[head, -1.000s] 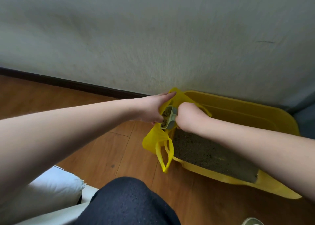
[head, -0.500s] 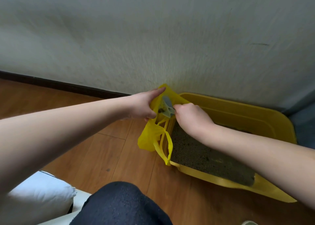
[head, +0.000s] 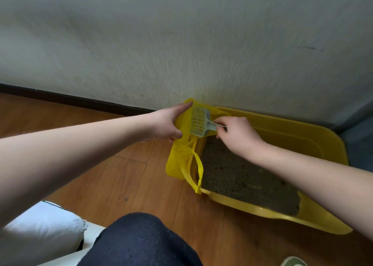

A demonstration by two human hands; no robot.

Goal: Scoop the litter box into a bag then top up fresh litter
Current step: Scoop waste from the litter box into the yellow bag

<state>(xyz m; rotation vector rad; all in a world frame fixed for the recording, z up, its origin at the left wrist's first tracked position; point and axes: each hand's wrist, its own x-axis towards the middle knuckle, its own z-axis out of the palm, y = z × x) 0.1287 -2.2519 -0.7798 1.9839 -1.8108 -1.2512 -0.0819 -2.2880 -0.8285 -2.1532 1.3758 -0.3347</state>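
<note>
Head cam: left hand (head: 165, 125) gripped the thin yellow plastic bag (head: 177, 163); right hand (head: 235, 133) pinched the pale slotted plastic scoop (head: 198, 123) over it.

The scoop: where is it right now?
In the head view, the scoop sits just above centre, tipped into the mouth of the yellow bag, held by the right hand at the litter box's left end.

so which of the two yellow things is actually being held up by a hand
The yellow plastic bag, pinched at its rim by the left hand. The yellow litter box rests on the floor, ungripped; the right hand holds only the pale scoop.
</note>
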